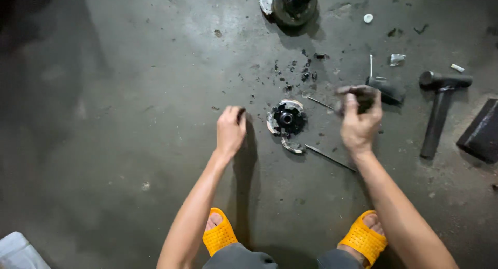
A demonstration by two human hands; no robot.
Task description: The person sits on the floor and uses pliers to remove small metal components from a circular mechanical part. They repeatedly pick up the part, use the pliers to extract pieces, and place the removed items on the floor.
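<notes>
My left hand [231,129] hovers over the concrete floor with fingers curled, pinching a small dark bit at its fingertips, just left of a round black metal part [286,118] with a shiny rim. My right hand [359,121] is raised to the right of that part and closed on a dark, blurred object [358,92]. A thin metal rod [329,158] lies on the floor between the round part and my right wrist. A curved metal piece [292,145] lies just below the round part.
A black hammer [440,105] lies at the right, beside a dark block [480,131]. A black-handled tool [385,88] lies behind my right hand. A larger round metal assembly [289,4] sits at the top. Dark debris [301,72] is scattered on the floor. My feet wear orange sandals [220,233].
</notes>
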